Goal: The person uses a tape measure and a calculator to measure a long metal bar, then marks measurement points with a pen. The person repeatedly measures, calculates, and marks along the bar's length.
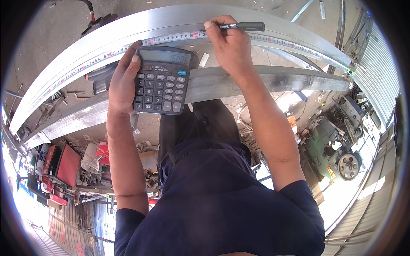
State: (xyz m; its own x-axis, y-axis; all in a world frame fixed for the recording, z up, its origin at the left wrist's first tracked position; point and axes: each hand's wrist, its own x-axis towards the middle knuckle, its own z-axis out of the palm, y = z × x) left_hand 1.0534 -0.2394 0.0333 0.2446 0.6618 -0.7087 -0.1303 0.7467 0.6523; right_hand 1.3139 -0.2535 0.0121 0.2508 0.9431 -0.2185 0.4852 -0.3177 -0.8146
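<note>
My left hand point(124, 85) grips a dark grey desk calculator point(160, 81) by its left side, thumb on the front near the display. Digits show on its screen. A black marker pen point(250, 26) lies in the closed fingers of my right hand point(232, 45), its tip pointing left at the metal beam. Under both hands runs a long silvery metal beam point(124, 30), bent by the lens. Stretched along its near edge is a measuring tape point(173, 37) with black and red numerals. The calculator's top edge sits just below the tape and hides a little of the beam's edge.
A second, duller metal bar point(213, 85) lies nearer to me, parallel to the beam. Red boxes point(64, 164) and a white bucket point(89, 155) stand at lower left. A green machine with a handwheel point(348, 166) is at right, beside corrugated sheeting point(380, 68). Scraps litter the concrete floor point(55, 25).
</note>
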